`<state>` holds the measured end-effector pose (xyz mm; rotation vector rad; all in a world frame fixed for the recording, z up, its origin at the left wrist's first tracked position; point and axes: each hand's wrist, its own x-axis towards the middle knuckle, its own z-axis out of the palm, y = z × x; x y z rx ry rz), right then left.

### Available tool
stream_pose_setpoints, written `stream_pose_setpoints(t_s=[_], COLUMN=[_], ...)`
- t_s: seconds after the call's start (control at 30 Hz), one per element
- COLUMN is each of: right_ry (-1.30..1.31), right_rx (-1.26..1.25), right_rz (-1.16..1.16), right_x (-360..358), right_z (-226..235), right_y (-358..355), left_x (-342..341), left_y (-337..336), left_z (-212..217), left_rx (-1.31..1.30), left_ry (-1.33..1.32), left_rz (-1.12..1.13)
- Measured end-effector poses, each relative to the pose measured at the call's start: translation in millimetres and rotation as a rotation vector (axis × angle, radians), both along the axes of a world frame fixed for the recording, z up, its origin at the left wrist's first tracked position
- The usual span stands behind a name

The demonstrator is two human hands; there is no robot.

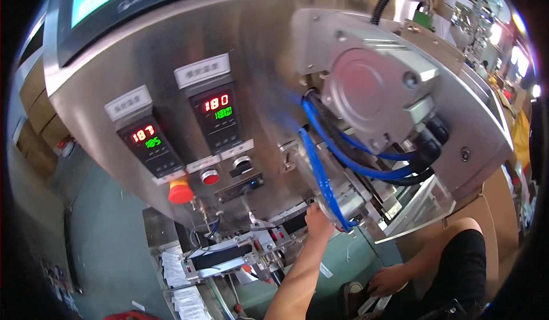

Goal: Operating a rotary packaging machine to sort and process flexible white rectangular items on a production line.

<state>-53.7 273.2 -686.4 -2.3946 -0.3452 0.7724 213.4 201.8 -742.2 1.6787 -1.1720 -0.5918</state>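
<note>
My left hand (319, 223) reaches up from the lower edge to the underside of a steel machine, beside a silvery cylindrical part (349, 201) with blue air hoses (320, 174). Its fingers look curled in, but their tips and whatever they touch are hidden. Low on the right, my right hand (389, 280) hangs with bent fingers. Thin white strips (367, 305) stick out just below them, seemingly in its grip. Left of my left forearm is the machine's lower assembly (223, 260), with rails, wires and a dark plate.
A red stop button (180, 191) and two lit temperature displays (217, 111) are on the steel panel. A motor housing (366, 85) juts out at right, above a clear plastic guard (420, 211). White packets (189, 303) lie at lower left. A cardboard box (492, 217) stands at right.
</note>
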Motion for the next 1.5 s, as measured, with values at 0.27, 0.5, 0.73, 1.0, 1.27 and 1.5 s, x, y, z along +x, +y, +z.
stream_pose_setpoints(t_s=[0.27, 0.5, 0.73, 1.0, 1.27, 1.5], right_ry=[0.06, -0.106, -0.129, -0.299, -0.414, -0.223], right_rx=[-0.001, 0.019, -0.005, 0.065, 0.172, 0.911], right_rz=[0.055, -0.126, -0.016, -0.233, -0.663, -1.29], right_x=[10.9, 11.8, 7.4, 17.2, 108.6, 173.6], right_z=[5.7, 16.4, 6.7, 12.2, -35.7, 4.1], right_y=[-2.2, 4.8, -0.9, 5.1, -9.0, 7.4], left_x=[12.3, 16.0, 19.2, 27.0, 46.4, 54.7], left_y=[10.5, 20.1, 15.7, 65.6, 156.5, 198.2], left_z=[-6.0, 12.7, 12.7, 49.9, 47.6, 47.5], left_rx=[0.171, 0.16, 0.237, 0.152, 0.135, 0.082], left_ry=[0.128, -0.275, -0.336, -0.38, 1.515, 1.158], left_rz=[-0.036, 0.013, 0.005, -0.098, -0.144, 0.013])
